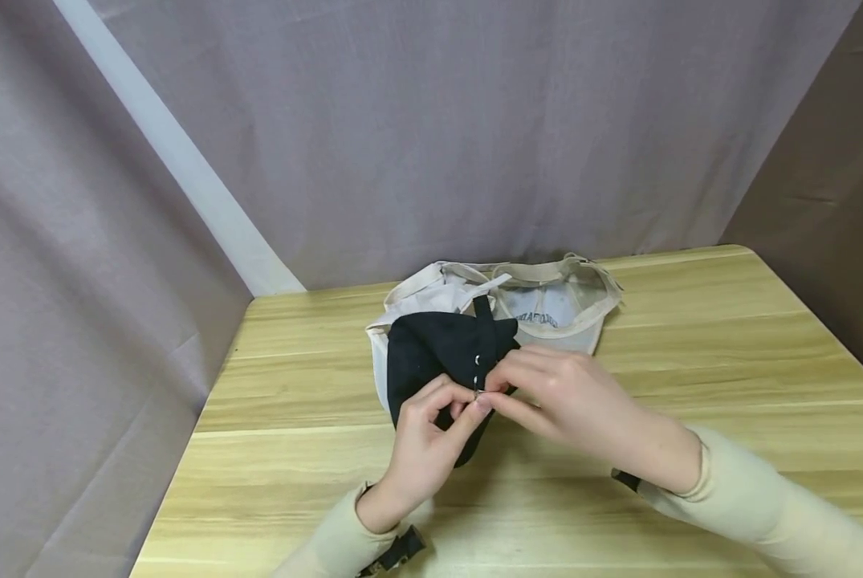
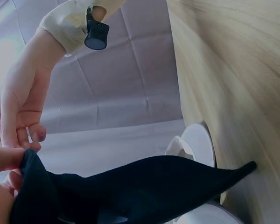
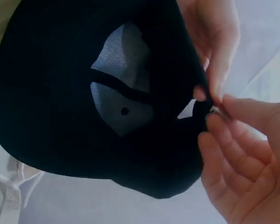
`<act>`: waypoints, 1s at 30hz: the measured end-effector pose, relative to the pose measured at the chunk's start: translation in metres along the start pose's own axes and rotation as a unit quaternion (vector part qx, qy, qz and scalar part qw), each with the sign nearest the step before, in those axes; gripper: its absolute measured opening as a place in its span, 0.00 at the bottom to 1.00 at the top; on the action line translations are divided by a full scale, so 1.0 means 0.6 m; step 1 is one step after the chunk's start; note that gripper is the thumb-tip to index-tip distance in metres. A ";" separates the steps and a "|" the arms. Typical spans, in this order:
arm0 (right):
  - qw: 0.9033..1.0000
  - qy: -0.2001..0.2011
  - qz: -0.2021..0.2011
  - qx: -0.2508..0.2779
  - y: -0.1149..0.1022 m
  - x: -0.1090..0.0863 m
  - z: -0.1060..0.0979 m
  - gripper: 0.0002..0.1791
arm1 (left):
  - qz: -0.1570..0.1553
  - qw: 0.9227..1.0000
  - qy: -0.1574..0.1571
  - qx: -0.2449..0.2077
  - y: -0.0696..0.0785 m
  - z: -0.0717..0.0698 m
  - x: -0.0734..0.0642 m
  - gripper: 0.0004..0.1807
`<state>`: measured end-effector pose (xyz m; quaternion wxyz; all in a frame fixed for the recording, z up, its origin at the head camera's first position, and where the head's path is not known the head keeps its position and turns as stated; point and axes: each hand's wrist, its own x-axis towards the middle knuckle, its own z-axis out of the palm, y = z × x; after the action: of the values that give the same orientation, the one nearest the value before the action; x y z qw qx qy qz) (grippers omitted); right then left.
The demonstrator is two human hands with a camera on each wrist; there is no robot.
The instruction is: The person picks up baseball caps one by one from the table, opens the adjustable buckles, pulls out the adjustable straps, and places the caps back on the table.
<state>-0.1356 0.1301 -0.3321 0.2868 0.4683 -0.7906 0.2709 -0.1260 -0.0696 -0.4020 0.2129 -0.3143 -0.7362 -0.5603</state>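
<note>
Both hands work on a black cap, held up over the table with its black strap facing me. My left hand pinches the strap end between thumb and index finger. Right against those fingertips, my right hand pinches the strap at a small metal buckle, mostly covered by the fingers. The right wrist view looks into the cap's hollow, past its broad brim, to pale mesh panels. In the left wrist view the black brim hangs toward the tabletop.
Behind the black cap, a white cap and a beige cap with dark lettering inside lie near the back edge of the wooden table. Grey curtains enclose the back and sides.
</note>
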 end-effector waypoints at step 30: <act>0.858 -0.073 0.336 0.383 0.045 -0.027 0.031 0.13 | 0.022 0.998 0.013 -0.058 0.004 0.001 0.000 0.06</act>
<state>-0.1571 0.1380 -0.3606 -0.0822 0.2658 -0.7526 0.5968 -0.1245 -0.0686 -0.4008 0.2160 -0.3352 -0.6923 -0.6014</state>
